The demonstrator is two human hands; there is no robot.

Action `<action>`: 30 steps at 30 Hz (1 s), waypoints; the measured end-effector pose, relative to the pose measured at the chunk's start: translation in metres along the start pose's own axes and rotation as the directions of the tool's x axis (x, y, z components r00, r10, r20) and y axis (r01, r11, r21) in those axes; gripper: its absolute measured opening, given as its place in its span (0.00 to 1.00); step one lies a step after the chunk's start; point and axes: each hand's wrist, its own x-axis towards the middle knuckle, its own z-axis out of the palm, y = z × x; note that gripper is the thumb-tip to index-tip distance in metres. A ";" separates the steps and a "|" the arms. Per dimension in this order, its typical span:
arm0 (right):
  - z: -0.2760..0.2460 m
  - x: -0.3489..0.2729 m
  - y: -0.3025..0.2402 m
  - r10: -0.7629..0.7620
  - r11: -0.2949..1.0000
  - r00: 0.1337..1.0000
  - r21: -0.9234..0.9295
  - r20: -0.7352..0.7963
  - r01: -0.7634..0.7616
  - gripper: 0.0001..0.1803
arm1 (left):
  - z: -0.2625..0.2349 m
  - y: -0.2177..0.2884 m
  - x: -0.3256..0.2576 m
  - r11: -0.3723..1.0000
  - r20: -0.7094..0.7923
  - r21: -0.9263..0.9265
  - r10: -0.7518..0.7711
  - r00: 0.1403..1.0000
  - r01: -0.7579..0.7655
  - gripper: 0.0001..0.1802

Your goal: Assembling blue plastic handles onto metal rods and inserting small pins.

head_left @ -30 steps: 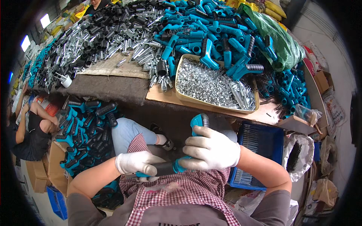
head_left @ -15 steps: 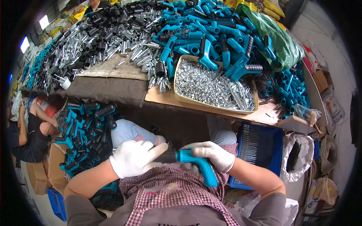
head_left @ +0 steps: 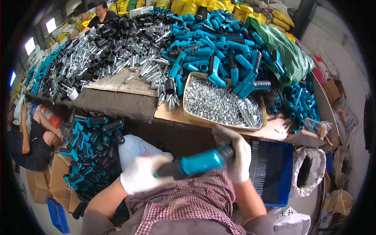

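Note:
Both my hands wear white gloves and hold one teal plastic tube handle level in front of my checked apron. My left hand grips its dark left end. My right hand wraps its right end, just below the table's front edge. A tan tray of small silver screws sits on the table right above my right hand. Behind it lies a heap of teal handles.
A pile of silver and black tubes covers the table's left half. A box of assembled teal and black handles stands at my left. A blue crate is at my right. Another person sits far left, and one more across the table.
The teal handle turned from upright to lying level between my hands. My right hand slid from its top to its right end, my left hand closed on the left end.

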 end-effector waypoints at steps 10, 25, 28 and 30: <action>0.027 -0.020 -0.007 -0.273 0.915 0.939 -0.244 0.210 0.321 0.22 | 0.033 -0.040 -0.026 0.983 -0.277 -0.086 -0.180 0.944 0.163 0.19; 0.027 -0.014 0.004 -0.010 1.000 0.990 0.029 0.144 0.006 0.17 | 0.048 -0.067 -0.031 0.996 -0.227 -0.043 0.060 0.972 -0.072 0.18; 0.042 -0.015 -0.010 -0.385 0.808 0.783 -0.231 0.487 0.541 0.22 | 0.051 -0.051 -0.027 0.992 -0.104 0.054 -0.104 0.989 0.110 0.17; 0.026 -0.004 0.003 -0.271 0.931 0.888 -0.134 0.371 0.340 0.20 | 0.041 -0.050 -0.034 0.977 0.205 0.094 0.169 0.964 -0.191 0.16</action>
